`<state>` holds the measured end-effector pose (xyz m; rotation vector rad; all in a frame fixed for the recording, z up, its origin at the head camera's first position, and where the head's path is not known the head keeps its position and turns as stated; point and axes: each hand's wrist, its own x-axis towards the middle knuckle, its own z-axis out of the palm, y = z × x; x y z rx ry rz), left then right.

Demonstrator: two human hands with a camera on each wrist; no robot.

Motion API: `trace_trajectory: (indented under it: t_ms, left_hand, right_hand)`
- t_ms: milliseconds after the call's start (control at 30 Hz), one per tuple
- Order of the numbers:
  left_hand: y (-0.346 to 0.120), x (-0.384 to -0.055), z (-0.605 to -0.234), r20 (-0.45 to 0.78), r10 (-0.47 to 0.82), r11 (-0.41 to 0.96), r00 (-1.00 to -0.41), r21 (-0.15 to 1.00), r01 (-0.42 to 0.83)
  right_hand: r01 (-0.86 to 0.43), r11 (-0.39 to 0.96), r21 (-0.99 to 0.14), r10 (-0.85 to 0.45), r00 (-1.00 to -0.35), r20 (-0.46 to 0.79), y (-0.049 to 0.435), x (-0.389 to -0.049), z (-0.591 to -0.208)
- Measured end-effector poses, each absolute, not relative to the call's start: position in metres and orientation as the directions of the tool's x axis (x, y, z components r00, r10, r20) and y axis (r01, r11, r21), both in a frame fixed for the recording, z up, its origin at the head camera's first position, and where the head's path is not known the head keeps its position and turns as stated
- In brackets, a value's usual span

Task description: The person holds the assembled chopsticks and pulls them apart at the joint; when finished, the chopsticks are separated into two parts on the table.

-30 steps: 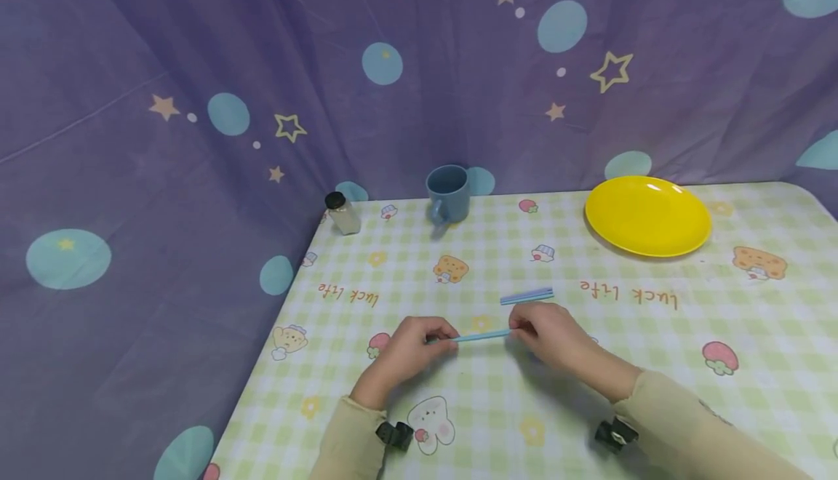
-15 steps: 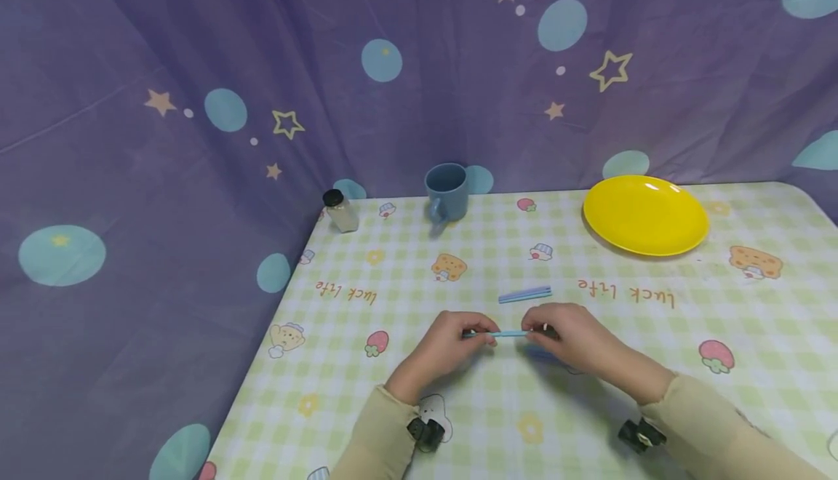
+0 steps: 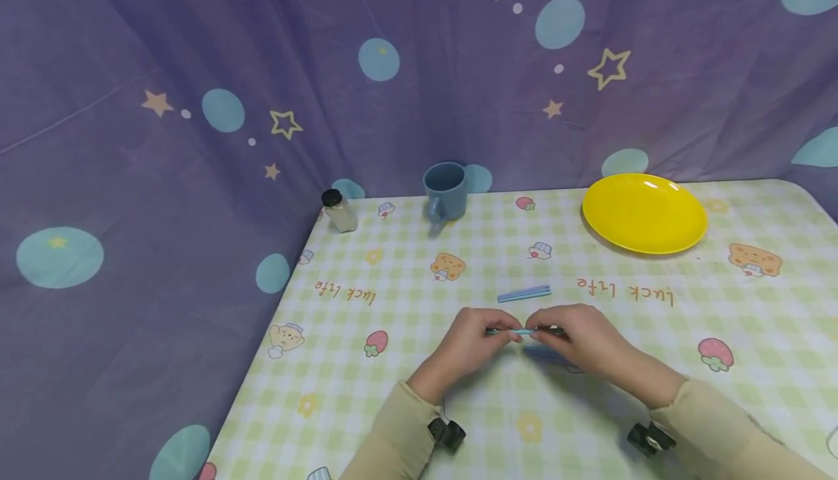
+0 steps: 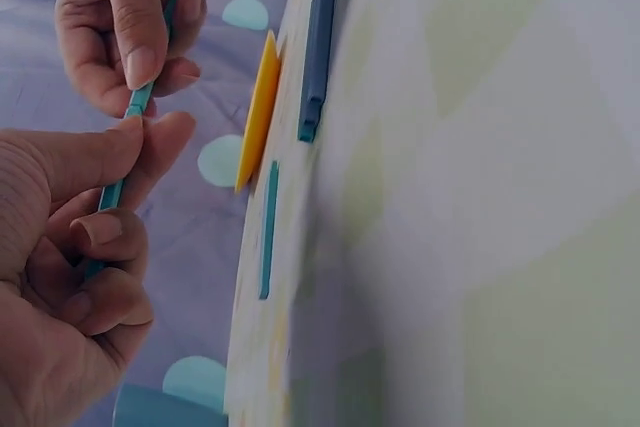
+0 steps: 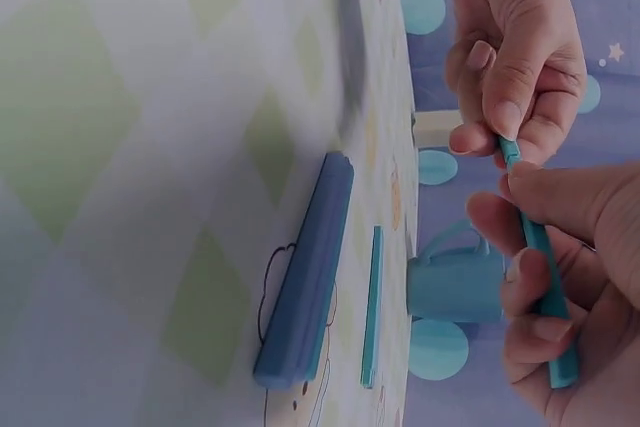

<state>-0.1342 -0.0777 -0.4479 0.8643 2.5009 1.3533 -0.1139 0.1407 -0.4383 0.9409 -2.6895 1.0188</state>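
My left hand [image 3: 473,336] and right hand [image 3: 585,334] meet above the table, fingertips almost touching. Each pinches a slim teal section that looks like part of a take-apart chopstick. In the right wrist view, the right hand's teal section [image 5: 562,357] is thicker, its front end in line with the tip of the left hand's section [image 5: 509,149]. The two ends meet between the thumbs, and curled fingers hide much of both pieces. Thick blue chopstick sections [image 5: 305,277] lie on the cloth below the right hand. Thinner purple and blue sections [image 3: 524,294] lie just beyond the hands.
Along the back of the table stand a black-lidded shaker [image 3: 341,214], a blue mug [image 3: 447,193] and a yellow plate [image 3: 644,214]. A checked cloth [image 3: 366,422] covers the table, and a purple curtain [image 3: 419,124] hangs behind it.
My left hand has moved right, bringing its teal section up to the right hand, which has shifted slightly right. The bare stretch of teal between them has shrunk to a short bit.
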Motion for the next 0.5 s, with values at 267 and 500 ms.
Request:
trace_trajectory:
  t_ms: [267, 500]
  left_hand:
    - [-0.072, -0.132, -0.449, 0.178, 0.532, 0.402, -0.828, 0.807, 0.432]
    - [-0.077, -0.133, -0.454, 0.181, 0.506, 0.386, -0.843, 0.827, 0.409]
  right_hand:
    - [-0.68, 0.586, -0.44, -0.485, -0.73, 0.482, 0.146, -0.113, -0.447]
    - [-0.642, 0.583, -0.499, -0.476, -0.767, 0.431, 0.155, -0.111, -0.446]
